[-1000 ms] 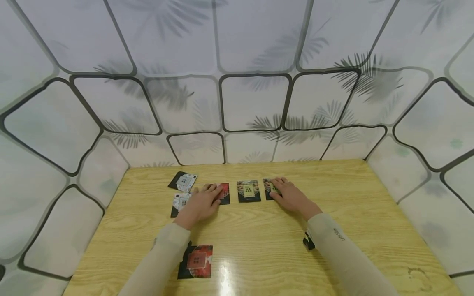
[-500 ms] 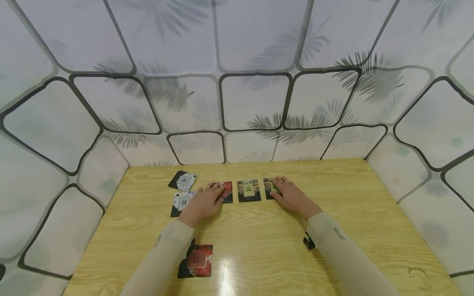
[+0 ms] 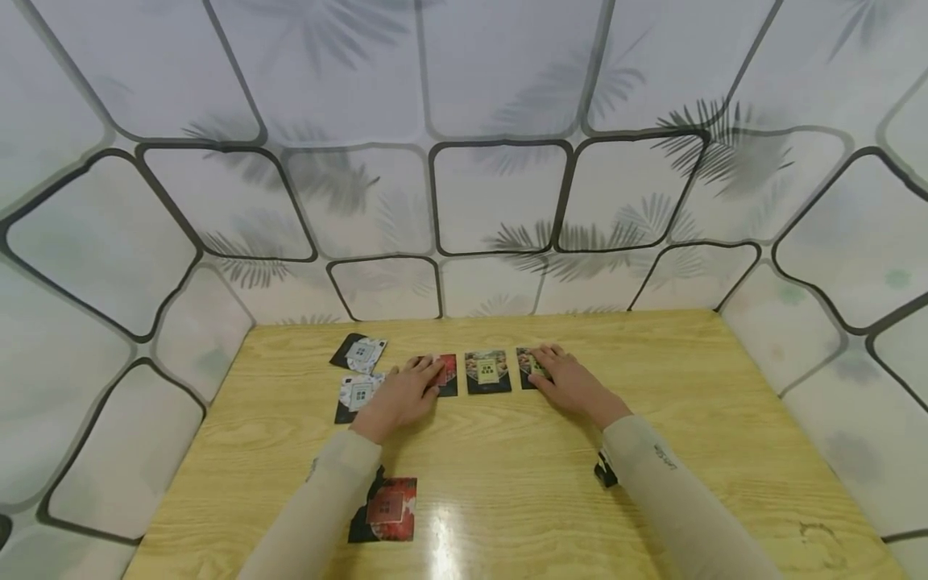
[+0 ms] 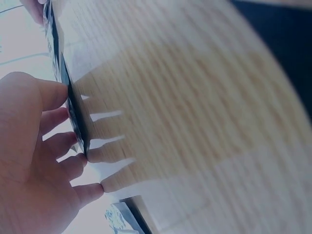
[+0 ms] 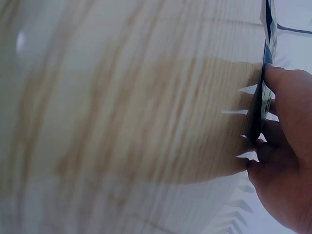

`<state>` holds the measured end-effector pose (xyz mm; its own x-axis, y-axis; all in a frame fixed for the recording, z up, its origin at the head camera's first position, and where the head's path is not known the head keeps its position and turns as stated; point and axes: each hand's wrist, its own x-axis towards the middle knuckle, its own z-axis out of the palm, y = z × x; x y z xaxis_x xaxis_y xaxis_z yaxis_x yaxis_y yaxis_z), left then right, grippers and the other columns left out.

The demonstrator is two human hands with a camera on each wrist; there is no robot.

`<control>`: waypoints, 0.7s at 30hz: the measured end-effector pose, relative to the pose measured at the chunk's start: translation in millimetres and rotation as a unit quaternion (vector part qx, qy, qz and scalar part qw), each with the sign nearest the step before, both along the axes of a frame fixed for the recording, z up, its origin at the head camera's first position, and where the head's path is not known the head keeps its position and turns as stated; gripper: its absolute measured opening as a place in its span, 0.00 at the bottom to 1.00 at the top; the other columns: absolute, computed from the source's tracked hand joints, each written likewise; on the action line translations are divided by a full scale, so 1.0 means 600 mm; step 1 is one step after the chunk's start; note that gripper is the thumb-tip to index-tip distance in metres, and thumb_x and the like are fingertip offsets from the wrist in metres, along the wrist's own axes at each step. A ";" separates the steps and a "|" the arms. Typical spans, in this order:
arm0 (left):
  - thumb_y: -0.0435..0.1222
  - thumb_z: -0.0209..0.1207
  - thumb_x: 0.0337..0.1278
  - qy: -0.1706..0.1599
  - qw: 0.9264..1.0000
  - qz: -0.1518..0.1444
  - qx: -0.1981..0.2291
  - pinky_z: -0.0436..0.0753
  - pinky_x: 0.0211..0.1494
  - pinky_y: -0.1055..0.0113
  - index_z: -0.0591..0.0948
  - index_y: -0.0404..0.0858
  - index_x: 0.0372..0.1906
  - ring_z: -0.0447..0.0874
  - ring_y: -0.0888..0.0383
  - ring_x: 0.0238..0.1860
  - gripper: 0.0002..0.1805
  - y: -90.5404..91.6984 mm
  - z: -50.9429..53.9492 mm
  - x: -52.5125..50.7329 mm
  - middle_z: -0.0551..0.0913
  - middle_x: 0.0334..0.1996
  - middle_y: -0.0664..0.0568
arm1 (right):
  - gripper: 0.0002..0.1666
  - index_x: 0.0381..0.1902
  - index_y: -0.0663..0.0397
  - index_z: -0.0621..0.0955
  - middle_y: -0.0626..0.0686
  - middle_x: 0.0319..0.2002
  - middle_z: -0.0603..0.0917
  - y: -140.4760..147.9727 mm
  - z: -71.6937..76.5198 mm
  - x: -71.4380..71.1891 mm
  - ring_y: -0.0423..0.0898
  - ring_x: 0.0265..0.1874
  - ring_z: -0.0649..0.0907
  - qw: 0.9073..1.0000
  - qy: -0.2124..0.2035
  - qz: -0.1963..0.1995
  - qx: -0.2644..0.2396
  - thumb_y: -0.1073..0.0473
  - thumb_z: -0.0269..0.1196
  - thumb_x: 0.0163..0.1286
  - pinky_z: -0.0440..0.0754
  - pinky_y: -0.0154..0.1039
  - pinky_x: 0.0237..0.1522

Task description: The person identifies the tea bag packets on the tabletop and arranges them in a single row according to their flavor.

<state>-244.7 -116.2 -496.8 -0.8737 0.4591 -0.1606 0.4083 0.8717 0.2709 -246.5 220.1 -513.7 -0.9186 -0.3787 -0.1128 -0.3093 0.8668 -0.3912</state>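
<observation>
Both arms reach forward across the bench (image 3: pixel 507 459) in pale sleeves, angled inward, palms down. The left hand (image 3: pixel 399 395) lies with its fingers spread and lightly bent, the tips resting on a red packet (image 3: pixel 450 375); in the left wrist view, the thumb touches the packet's near edge and the little finger reaches past its side onto the wood. The right hand (image 3: pixel 569 383) takes a similar pose, fingers spread, thumb at the near edge of the right-hand food-print packet (image 3: pixel 525 370), little finger on the bench beside it. Neither of the hands pinches anything.

Six packets show in all, lying flat: two red, two with a food print and a yellow-green label, two white and black. Three form a row near the back: the red one under the left hand, the middle food-print packet (image 3: pixel 488 373) between the hands, and the one under the right hand, with gaps between them. The far white packet (image 3: pixel 360 353) and the near white packet (image 3: pixel 358 395) lie to the left, the latter partly hidden by the left hand. The second red packet (image 3: pixel 390 509) lies closer to the person, partly behind the left sleeve (image 3: pixel 319 499).
</observation>
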 end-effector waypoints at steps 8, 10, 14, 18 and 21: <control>0.46 0.49 0.84 0.002 1.000 0.000 0.005 0.62 0.79 0.29 0.62 0.44 0.84 0.57 0.38 0.83 0.32 0.006 0.000 -0.001 0.60 0.83 0.41 | 0.39 0.84 0.63 0.58 0.70 0.83 0.56 0.001 0.000 -0.001 0.69 0.83 0.53 1.000 -0.003 -0.001 0.000 0.48 0.51 0.86 0.52 0.68 0.82; 0.46 0.48 0.84 0.003 1.000 0.000 0.005 0.62 0.78 0.28 0.62 0.44 0.84 0.57 0.38 0.84 0.32 0.008 -0.001 -0.001 0.60 0.83 0.41 | 0.39 0.84 0.63 0.58 0.70 0.83 0.56 0.001 -0.001 -0.002 0.69 0.83 0.53 1.000 -0.003 -0.001 0.001 0.48 0.51 0.86 0.52 0.68 0.82; 0.46 0.49 0.84 0.005 1.000 0.000 0.011 0.62 0.77 0.26 0.62 0.44 0.84 0.57 0.38 0.83 0.32 0.010 0.001 -0.001 0.61 0.83 0.41 | 0.39 0.84 0.63 0.58 0.70 0.83 0.56 0.002 -0.002 -0.002 0.69 0.83 0.53 1.000 -0.002 0.000 -0.001 0.48 0.51 0.86 0.52 0.67 0.82; 0.46 0.49 0.84 0.003 1.000 0.002 0.018 0.61 0.77 0.26 0.62 0.44 0.84 0.57 0.37 0.83 0.32 0.011 0.003 0.001 0.61 0.83 0.41 | 0.39 0.84 0.63 0.58 0.70 0.83 0.56 0.001 -0.004 -0.003 0.69 0.83 0.53 1.000 -0.001 0.000 -0.002 0.48 0.51 0.86 0.52 0.67 0.82; 0.46 0.49 0.84 0.002 1.000 0.002 0.018 0.61 0.77 0.26 0.62 0.43 0.84 0.57 0.37 0.83 0.32 0.010 0.002 0.001 0.61 0.83 0.41 | 0.39 0.84 0.63 0.58 0.70 0.83 0.56 0.002 -0.006 -0.003 0.69 0.83 0.53 1.000 0.000 0.000 -0.001 0.47 0.51 0.87 0.52 0.68 0.82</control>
